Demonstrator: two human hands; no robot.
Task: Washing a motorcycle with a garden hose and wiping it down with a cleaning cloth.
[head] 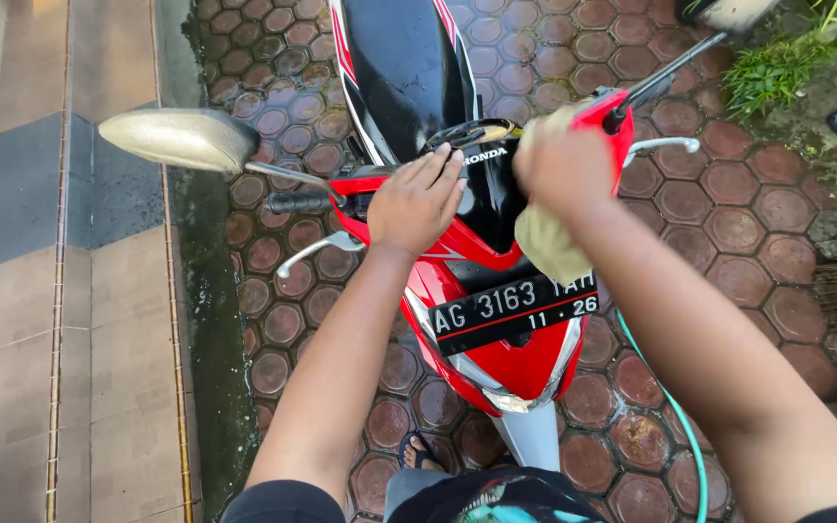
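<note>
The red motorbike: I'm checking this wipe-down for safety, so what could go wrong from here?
1. The paving looks wet and the person's sandalled foot is close to the front wheel; a slip seems possible.
2. The green hose trails beside the feet and might trip them.
3. The right hand rubs a cloth while the left hand leans on the motorbike; hard pushing might rock it.

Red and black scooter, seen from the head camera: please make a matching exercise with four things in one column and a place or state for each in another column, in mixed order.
Things:
1. left hand
2. right hand
3. silver oval mirror
4. thin green hose

Places or states:
A. lies on the wet brown paving, beside the front wheel
B. rests flat on the red and black scooter, near its handlebar
C. sticks out over the tiled strip
D. holds a beige crumpled cloth

Pairs: 1-B, 2-D, 3-C, 4-A
</note>
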